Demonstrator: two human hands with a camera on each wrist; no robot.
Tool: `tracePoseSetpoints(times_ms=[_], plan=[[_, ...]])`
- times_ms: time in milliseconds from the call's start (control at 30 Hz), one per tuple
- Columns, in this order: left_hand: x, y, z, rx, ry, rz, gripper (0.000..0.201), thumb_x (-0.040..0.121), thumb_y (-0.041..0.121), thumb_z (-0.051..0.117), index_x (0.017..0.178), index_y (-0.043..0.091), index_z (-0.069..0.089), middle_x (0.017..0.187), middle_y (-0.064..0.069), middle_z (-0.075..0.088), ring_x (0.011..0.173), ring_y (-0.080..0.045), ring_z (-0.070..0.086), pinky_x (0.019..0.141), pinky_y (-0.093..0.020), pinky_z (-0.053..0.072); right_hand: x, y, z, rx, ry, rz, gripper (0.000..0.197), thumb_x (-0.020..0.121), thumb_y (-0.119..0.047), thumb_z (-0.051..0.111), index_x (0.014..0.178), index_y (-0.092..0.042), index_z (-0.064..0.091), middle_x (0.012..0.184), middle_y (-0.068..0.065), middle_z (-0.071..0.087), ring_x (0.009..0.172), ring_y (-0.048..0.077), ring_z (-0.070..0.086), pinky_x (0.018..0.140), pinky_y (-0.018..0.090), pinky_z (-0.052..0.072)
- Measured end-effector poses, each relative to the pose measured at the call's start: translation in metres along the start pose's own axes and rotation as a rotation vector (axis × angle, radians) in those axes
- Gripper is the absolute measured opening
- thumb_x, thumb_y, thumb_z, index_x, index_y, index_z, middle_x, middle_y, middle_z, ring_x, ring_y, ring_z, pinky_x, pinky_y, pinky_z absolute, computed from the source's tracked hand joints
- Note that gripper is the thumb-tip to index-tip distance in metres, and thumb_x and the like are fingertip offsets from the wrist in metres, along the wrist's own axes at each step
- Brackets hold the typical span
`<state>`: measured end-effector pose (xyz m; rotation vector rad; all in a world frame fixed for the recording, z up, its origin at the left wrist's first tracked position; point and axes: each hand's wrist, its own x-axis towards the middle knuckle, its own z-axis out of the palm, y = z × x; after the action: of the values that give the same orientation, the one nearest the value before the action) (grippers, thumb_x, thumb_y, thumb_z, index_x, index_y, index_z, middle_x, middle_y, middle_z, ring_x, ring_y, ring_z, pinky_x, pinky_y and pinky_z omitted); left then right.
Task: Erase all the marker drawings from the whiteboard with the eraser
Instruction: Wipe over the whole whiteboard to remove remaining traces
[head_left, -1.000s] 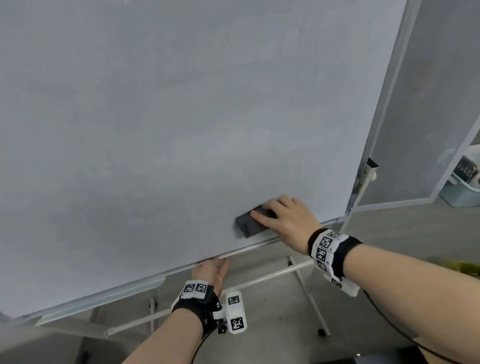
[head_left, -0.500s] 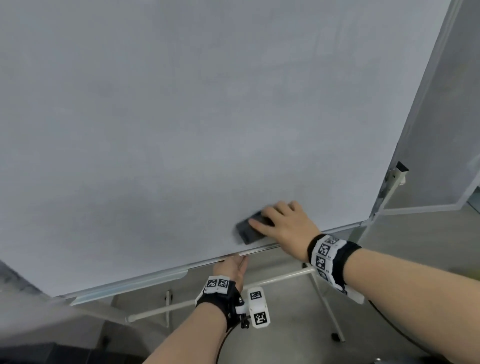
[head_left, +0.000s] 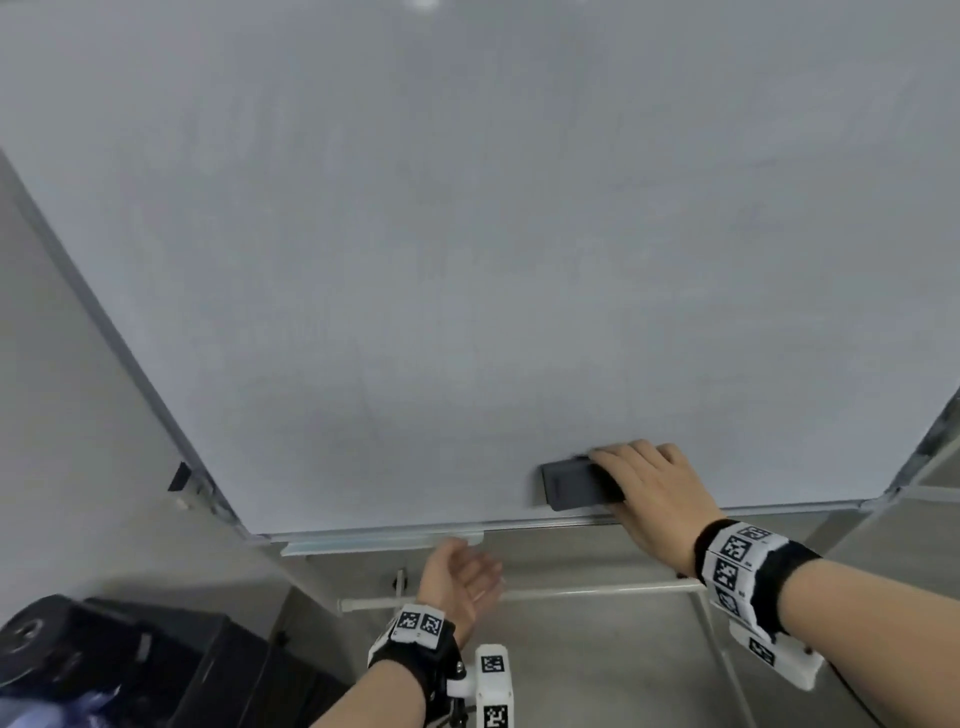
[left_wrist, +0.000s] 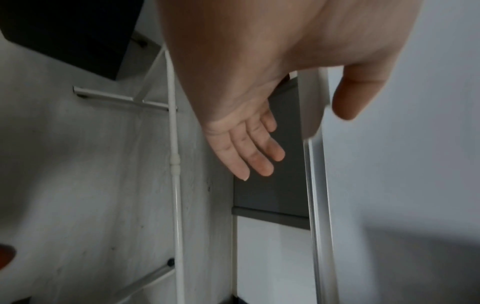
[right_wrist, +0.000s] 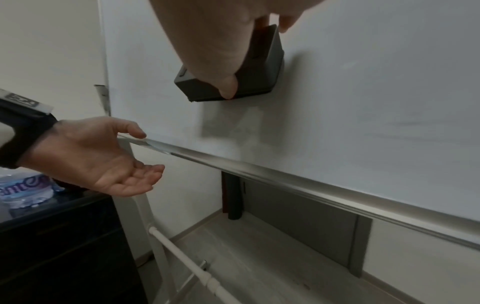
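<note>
A large whiteboard (head_left: 467, 234) on a stand fills the head view; I see no marker lines on it, only faint smears. My right hand (head_left: 644, 483) grips a dark grey block eraser (head_left: 571, 486) and holds it flat against the board just above the bottom rail, right of centre. In the right wrist view the thumb and fingers clamp the eraser (right_wrist: 259, 67) from both sides. My left hand (head_left: 462, 577) hangs palm up under the board's bottom edge, fingers relaxed and holding nothing, thumb near the pen tray (head_left: 379, 543).
The board's white tubular stand (head_left: 571, 592) runs under the rail across a pale floor. A black unit (head_left: 130, 665) with a plastic water bottle (right_wrist: 23, 189) on it stands at lower left. A grey wall lies behind the board at both sides.
The head view has swung left, showing the board's left edge and the black unit. My right hand and the eraser stay low on the board. My left hand has turned palm up below the tray.
</note>
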<state>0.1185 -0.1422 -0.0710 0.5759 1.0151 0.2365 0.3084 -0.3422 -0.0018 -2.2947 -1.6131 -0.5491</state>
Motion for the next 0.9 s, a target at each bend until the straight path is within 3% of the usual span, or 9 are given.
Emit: tracePoseSetpoints(times_ms=[133,300,400,533,667,900], plan=[[-0.010,0.032,-0.024,-0.014,0.079,0.064,0.027,0.090,0.032,0.057,0.095,0.006,0.052,0.083,-0.015,0.061,0.080,-0.032,0.060,0.083,-0.043,0.050,0.032,-0.045,0.007,0.068,0.010,-0.095,0.057,0.063,-0.018,0.078,0.116,-0.018,0.057,0.121,0.001,0.059,0.103,0.026,0.056,0.077,0.037,0.037],[-0.015,0.047,-0.051,0.131,0.186,0.102,0.010,0.095,0.013,0.053,0.094,0.003,0.056,0.076,-0.013,0.058,0.068,-0.028,0.056,0.067,-0.039,0.051,0.060,-0.103,0.020,0.125,-0.018,-0.115,0.049,0.072,-0.021,0.074,0.118,-0.021,0.057,0.123,0.001,0.058,0.105,0.026,0.054,0.076,0.038,0.043],[-0.014,0.049,-0.068,0.280,0.204,0.108,0.013,0.093,0.015,0.061,0.100,0.004,0.058,0.069,-0.010,0.059,0.060,-0.023,0.056,0.060,-0.032,0.051,0.070,-0.128,0.030,0.173,-0.050,-0.120,0.048,0.074,-0.021,0.072,0.120,-0.019,0.058,0.125,0.002,0.057,0.105,0.027,0.054,0.075,0.038,0.048],[-0.016,0.051,-0.083,0.395,0.193,0.101,0.032,0.087,0.029,0.071,0.103,0.004,0.060,0.070,-0.008,0.060,0.055,-0.021,0.056,0.062,-0.031,0.053,0.077,-0.153,0.045,0.227,-0.100,-0.148,0.041,0.078,-0.020,0.069,0.117,-0.016,0.060,0.126,0.003,0.058,0.106,0.028,0.052,0.073,0.040,0.053],[-0.017,0.061,-0.099,0.407,0.175,0.040,0.039,0.088,0.021,0.070,0.117,0.000,0.057,0.078,-0.010,0.061,0.058,-0.022,0.057,0.060,-0.032,0.053,0.079,-0.170,0.066,0.262,-0.141,-0.127,0.041,0.078,-0.020,0.074,0.117,-0.016,0.061,0.125,0.003,0.058,0.109,0.027,0.052,0.078,0.038,0.055],[-0.021,0.082,-0.134,0.393,0.245,0.075,0.018,0.090,0.014,0.063,0.105,0.004,0.059,0.074,-0.008,0.061,0.060,-0.021,0.059,0.058,-0.032,0.054,0.087,-0.196,0.096,0.218,-0.234,-0.090,0.038,0.074,-0.022,0.080,0.107,-0.014,0.064,0.117,0.007,0.061,0.105,0.029,0.050,0.065,0.038,0.057]])
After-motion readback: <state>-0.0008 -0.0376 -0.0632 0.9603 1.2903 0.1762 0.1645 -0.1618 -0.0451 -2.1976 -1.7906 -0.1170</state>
